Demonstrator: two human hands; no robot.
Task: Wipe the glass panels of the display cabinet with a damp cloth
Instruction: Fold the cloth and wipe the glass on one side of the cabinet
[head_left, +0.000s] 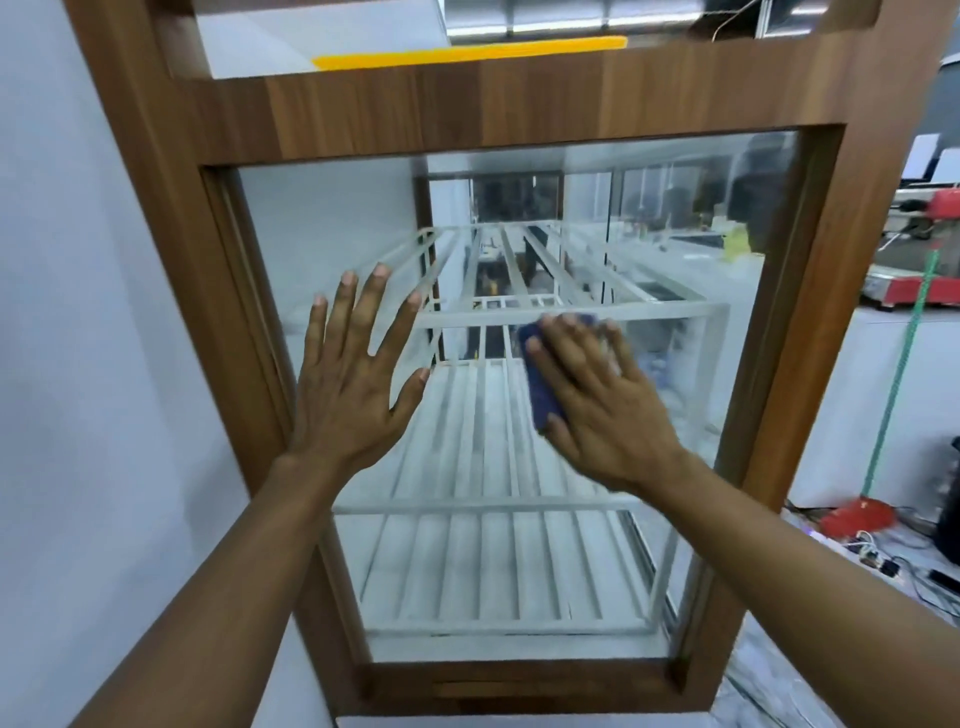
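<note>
A display cabinet with a brown wooden frame (519, 111) fills the view, its large glass panel (332, 223) facing me. White slatted shelves (493, 561) show behind the glass. My left hand (353, 374) lies flat against the left part of the panel, fingers spread, holding nothing. My right hand (597, 395) presses a dark blue cloth (543, 387) against the middle of the glass. Only the cloth's left edge and a bit above the fingertips show; the hand hides the rest.
A pale wall (78, 312) runs along the left of the cabinet. To the right stand a white counter (883, 395) with a red machine (930, 244), a green-handled broom with a red head (862, 514), and loose cables (883, 561) on the floor. A yellow strip (467, 52) lies above the frame.
</note>
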